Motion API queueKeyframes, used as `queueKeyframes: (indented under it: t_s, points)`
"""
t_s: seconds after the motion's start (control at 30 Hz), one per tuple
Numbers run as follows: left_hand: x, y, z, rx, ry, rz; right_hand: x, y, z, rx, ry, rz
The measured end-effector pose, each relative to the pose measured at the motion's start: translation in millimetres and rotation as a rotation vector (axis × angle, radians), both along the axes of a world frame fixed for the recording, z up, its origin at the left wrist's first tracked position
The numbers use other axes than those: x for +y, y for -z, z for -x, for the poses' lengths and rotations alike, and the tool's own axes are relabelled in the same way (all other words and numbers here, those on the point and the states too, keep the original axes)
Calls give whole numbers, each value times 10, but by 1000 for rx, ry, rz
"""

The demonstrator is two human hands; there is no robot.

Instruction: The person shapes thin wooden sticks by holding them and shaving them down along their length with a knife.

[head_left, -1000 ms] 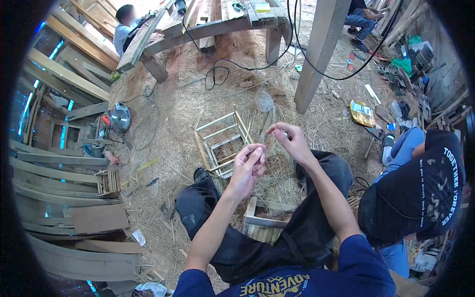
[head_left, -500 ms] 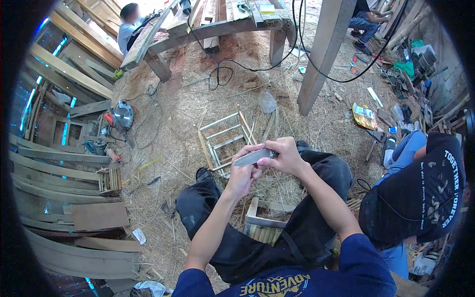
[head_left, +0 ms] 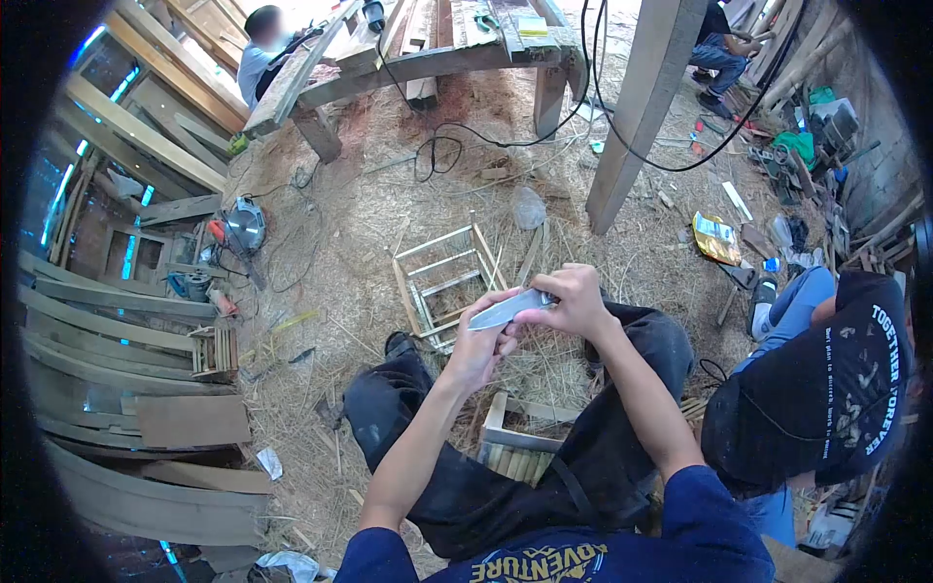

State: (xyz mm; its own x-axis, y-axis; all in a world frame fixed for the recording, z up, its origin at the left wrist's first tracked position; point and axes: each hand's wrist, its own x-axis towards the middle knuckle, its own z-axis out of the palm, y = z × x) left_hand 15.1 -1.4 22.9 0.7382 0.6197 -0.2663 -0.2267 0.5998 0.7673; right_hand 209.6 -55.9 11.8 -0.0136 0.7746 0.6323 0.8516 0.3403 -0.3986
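Observation:
In front of my knees, my right hand (head_left: 573, 299) is closed on a knife with a broad, flat grey blade (head_left: 501, 311). The blade points left and lies across my left hand (head_left: 473, 352). My left fingers are curled beneath and beside the blade; what they grip, if anything, is hidden. Just beyond my hands, a small open frame of thin wooden strips (head_left: 442, 267) stands on the ground. Between my legs is another small wooden piece with a row of bamboo slats (head_left: 515, 462), partly covered by my trousers.
Straw-like shavings cover the ground. A person in a black shirt (head_left: 812, 379) sits close on my right. A wooden post (head_left: 641, 126) and a workbench (head_left: 428, 73) stand ahead, with a black cable trailing. A circular saw (head_left: 241, 225) and stacked boards (head_left: 126, 335) are leftward.
The knife blade has tilted, its tip now slightly lower and its face more visible. Both hands stay together in nearly the same place. My view has shifted slightly.

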Motion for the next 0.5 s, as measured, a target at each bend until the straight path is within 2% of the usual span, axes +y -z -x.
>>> queueKeyframes:
  t_s: [0.17,0.27,0.3,0.4,0.43,0.5]
  points:
    - [5,-72,32,-12,21,-19,10,-17,-5,-31,35,43]
    - [56,53,129,-91,36,51,49,23,-127,56,250,-29]
    - [19,46,151,-85,63,43,59,-11,-201,280,432,97]
    - [7,16,214,-57,78,23,8,-118,-397,277,516,115]
    - [44,54,210,-47,41,26,-42,-125,-304,148,458,71]
    - [79,115,210,-31,-41,51,-166,-89,-74,58,228,60]
